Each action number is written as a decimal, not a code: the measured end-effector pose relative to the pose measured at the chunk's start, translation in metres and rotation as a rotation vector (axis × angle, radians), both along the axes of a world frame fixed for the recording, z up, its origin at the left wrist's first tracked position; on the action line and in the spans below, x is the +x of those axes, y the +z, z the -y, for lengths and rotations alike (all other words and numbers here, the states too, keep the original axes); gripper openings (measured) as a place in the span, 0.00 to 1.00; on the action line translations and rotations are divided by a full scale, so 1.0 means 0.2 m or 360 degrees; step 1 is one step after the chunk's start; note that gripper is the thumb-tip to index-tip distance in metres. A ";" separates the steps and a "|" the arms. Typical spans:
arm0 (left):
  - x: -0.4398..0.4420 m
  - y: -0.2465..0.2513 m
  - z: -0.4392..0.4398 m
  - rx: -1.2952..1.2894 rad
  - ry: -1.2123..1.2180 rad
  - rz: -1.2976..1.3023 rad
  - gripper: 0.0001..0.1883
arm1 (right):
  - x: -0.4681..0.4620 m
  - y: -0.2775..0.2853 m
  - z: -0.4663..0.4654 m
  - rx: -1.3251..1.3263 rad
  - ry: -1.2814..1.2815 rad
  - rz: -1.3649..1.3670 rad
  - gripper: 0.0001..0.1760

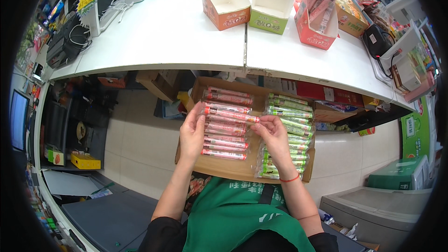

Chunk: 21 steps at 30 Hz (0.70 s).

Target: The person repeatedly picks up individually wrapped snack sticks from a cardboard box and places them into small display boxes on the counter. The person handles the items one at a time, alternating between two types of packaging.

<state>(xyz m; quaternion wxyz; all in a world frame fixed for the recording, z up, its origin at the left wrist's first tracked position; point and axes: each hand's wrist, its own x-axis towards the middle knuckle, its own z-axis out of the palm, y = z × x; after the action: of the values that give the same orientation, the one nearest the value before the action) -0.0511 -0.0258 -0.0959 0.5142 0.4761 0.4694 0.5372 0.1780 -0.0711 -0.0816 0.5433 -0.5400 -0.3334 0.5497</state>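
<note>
A pink wrapped candy stick [231, 115] is held level by its two ends. My left hand [193, 129] has its left end between thumb and fingers, and my right hand [274, 133] pinches its right end. Below lies a shallow cardboard tray [224, 168]. Pink candy sticks [224, 146] in clear wrappers form a column on the tray's left side. Green candy sticks [290, 112] make a second column on the right, partly hidden by my right hand and forearm.
On the white counter [168, 24] beyond the tray stand an orange carton [232, 21], a green carton [267, 24] and a red carton [316, 38] filled with wrapped sticks. A black device [377, 41] and snack packs are at right. Cardboard boxes [161, 84] sit under the counter.
</note>
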 end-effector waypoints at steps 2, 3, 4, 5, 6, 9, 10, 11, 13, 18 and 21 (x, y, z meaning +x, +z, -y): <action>0.00 0.00 -0.01 -0.0016 -0.0034 -0.0060 0.24 | -0.01 0.00 0.00 0.0010 0.0000 -0.0004 0.18; 0.00 -0.01 -0.01 -0.0025 -0.0046 -0.0117 0.25 | -0.01 0.01 0.00 0.0015 -0.0005 -0.0005 0.19; -0.01 -0.04 -0.02 -0.0034 -0.0057 -0.0173 0.25 | -0.02 0.02 0.00 0.0019 -0.0010 -0.0006 0.21; -0.01 -0.05 -0.03 -0.0043 -0.0069 -0.0229 0.26 | -0.02 0.02 0.00 0.0005 -0.0002 0.0011 0.22; -0.01 -0.06 -0.03 -0.0029 -0.0062 -0.0286 0.26 | -0.03 0.01 -0.01 -0.0009 0.0005 0.0028 0.24; -0.01 -0.08 -0.05 0.0031 -0.0041 -0.0479 0.27 | -0.03 0.00 -0.01 -0.0021 0.0060 0.0050 0.27; -0.02 -0.11 -0.06 0.0063 -0.0036 -0.0556 0.28 | -0.03 -0.01 -0.02 -0.0020 0.0084 0.0052 0.29; -0.02 -0.12 -0.07 0.0096 -0.0030 -0.0634 0.28 | -0.03 -0.01 -0.02 -0.0018 0.0086 0.0057 0.29; 0.00 -0.02 -0.08 -0.0087 -0.0142 -0.0618 0.29 | -0.03 -0.02 -0.02 -0.0015 0.0091 0.0064 0.31; -0.02 -0.08 -0.13 0.0009 -0.0038 -0.0907 0.30 | -0.06 -0.01 -0.05 -0.0031 0.0096 0.0169 0.32; -0.01 -0.04 -0.15 -0.0111 -0.0072 -0.0969 0.31 | -0.08 -0.03 -0.06 -0.0022 0.0090 0.0174 0.32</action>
<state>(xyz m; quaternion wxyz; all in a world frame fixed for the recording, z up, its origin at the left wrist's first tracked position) -0.0521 0.0034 -0.1035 0.3777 0.6076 0.6093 0.3420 0.1619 -0.0590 -0.0870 0.5046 -0.5634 -0.3739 0.5368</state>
